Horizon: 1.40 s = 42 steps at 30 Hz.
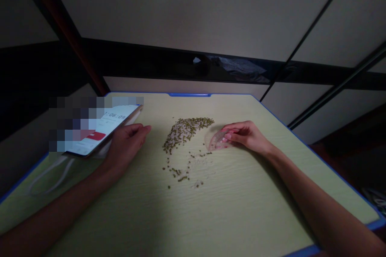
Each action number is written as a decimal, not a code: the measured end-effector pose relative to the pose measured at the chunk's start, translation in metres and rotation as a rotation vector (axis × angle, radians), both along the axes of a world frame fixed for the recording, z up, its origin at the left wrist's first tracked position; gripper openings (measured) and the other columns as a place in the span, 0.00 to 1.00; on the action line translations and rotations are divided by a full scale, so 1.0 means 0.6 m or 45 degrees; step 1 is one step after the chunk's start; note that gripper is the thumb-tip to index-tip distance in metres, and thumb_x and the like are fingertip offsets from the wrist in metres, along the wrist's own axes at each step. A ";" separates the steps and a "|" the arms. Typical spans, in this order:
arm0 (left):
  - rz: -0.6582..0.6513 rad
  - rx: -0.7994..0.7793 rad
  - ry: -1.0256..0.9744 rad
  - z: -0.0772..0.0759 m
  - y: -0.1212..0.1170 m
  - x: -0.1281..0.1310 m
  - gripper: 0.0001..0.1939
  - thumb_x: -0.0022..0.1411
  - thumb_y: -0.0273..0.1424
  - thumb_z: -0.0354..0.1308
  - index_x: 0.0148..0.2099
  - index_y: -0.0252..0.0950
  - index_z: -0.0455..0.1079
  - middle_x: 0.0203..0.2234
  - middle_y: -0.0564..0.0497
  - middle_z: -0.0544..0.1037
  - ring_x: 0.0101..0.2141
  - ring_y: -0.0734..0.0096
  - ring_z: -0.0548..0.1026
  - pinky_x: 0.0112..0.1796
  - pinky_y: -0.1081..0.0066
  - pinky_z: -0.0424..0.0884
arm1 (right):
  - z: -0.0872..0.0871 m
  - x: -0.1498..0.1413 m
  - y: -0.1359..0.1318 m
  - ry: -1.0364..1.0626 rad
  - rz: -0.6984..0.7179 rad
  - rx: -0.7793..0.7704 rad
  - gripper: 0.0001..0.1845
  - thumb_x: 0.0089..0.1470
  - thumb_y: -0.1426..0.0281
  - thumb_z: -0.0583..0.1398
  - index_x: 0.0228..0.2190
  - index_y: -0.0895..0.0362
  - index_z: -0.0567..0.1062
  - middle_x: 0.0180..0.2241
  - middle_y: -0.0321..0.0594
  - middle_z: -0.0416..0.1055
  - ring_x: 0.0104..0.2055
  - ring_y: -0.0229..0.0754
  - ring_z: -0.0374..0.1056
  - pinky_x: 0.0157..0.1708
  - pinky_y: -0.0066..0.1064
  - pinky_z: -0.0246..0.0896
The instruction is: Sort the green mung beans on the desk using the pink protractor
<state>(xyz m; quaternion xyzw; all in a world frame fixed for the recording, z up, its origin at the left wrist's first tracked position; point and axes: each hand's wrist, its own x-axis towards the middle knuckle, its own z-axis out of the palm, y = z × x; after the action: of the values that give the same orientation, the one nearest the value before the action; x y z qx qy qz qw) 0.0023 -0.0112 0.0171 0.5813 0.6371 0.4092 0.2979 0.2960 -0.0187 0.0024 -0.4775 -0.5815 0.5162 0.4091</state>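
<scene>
My right hand (245, 136) pinches a translucent pink, curved-edged piece (217, 140) that looks like a protractor, its rounded side facing left. Just left of it, a heap of small green beans (188, 128) mixed with pale grains like rice spreads over the table. Stray beans (181, 176) lie nearer to me, with a few pale grains (202, 162) among them. My left hand (128, 140) rests on the table, fingers curled in, with nothing visible in it. Beside that hand a phone (102, 134) leans with its screen lit, partly pixelated.
The pale wood-grain table (235, 209) has a blue rim and a blue handle piece (189, 95) at its far edge. A white cable or strap (57, 174) loops below the phone. Behind the table stand light panels (187, 12) with a dark strip across them.
</scene>
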 end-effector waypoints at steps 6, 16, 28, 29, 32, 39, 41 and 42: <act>0.028 -0.028 -0.005 0.004 0.000 0.004 0.18 0.52 0.32 0.51 0.13 0.35 0.53 0.07 0.61 0.55 0.13 0.82 0.54 0.19 0.76 0.51 | -0.001 0.014 0.001 -0.026 0.052 0.033 0.12 0.38 0.69 0.65 0.29 0.62 0.77 0.21 0.38 0.74 0.20 0.33 0.66 0.19 0.24 0.58; 0.011 -0.012 -0.012 0.003 -0.002 0.002 0.18 0.51 0.32 0.51 0.13 0.35 0.53 0.07 0.61 0.55 0.13 0.81 0.54 0.19 0.76 0.51 | -0.004 0.011 -0.001 -0.048 0.072 0.025 0.13 0.38 0.71 0.64 0.30 0.62 0.77 0.21 0.38 0.73 0.19 0.32 0.64 0.19 0.24 0.58; -0.006 0.002 -0.024 -0.002 0.000 0.001 0.18 0.51 0.33 0.51 0.13 0.35 0.53 0.07 0.61 0.55 0.14 0.81 0.54 0.19 0.76 0.52 | -0.001 -0.004 -0.006 -0.087 0.024 0.085 0.11 0.40 0.73 0.63 0.31 0.61 0.77 0.22 0.39 0.75 0.21 0.34 0.66 0.20 0.24 0.57; -0.014 0.002 -0.031 -0.003 0.000 0.000 0.18 0.51 0.34 0.51 0.13 0.35 0.53 0.07 0.61 0.55 0.14 0.81 0.54 0.19 0.76 0.51 | -0.002 -0.004 -0.006 -0.084 0.030 0.083 0.11 0.40 0.73 0.63 0.31 0.61 0.77 0.22 0.39 0.75 0.21 0.34 0.67 0.21 0.24 0.58; -0.013 0.009 -0.034 -0.005 0.002 -0.001 0.18 0.51 0.34 0.51 0.13 0.36 0.53 0.07 0.61 0.55 0.13 0.81 0.54 0.18 0.76 0.51 | -0.005 -0.002 -0.005 -0.067 0.056 0.071 0.11 0.40 0.72 0.63 0.31 0.61 0.77 0.22 0.39 0.75 0.22 0.34 0.67 0.22 0.24 0.58; -0.005 0.030 -0.024 -0.004 0.003 0.000 0.18 0.51 0.33 0.51 0.13 0.35 0.53 0.06 0.62 0.55 0.13 0.82 0.54 0.18 0.77 0.51 | -0.006 -0.005 -0.005 -0.133 0.047 0.107 0.13 0.41 0.71 0.62 0.32 0.62 0.77 0.22 0.40 0.75 0.20 0.33 0.64 0.19 0.23 0.53; 0.005 0.027 -0.013 -0.003 0.002 0.000 0.19 0.51 0.33 0.51 0.13 0.36 0.53 0.06 0.62 0.54 0.12 0.82 0.54 0.18 0.77 0.51 | -0.006 -0.008 -0.006 -0.169 0.025 0.132 0.12 0.41 0.71 0.62 0.32 0.62 0.77 0.22 0.40 0.74 0.19 0.32 0.62 0.17 0.23 0.51; 0.003 0.017 -0.013 -0.002 0.002 0.000 0.19 0.51 0.33 0.51 0.13 0.36 0.53 0.06 0.62 0.55 0.12 0.82 0.54 0.18 0.77 0.51 | -0.006 -0.009 -0.006 -0.179 0.018 0.142 0.12 0.41 0.70 0.62 0.32 0.62 0.77 0.21 0.39 0.74 0.18 0.32 0.62 0.17 0.23 0.50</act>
<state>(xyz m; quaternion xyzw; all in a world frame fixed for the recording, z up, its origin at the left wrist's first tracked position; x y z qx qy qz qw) 0.0026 -0.0102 0.0157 0.5804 0.6335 0.4170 0.2967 0.2907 -0.0223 -0.0009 -0.4850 -0.6400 0.4512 0.3894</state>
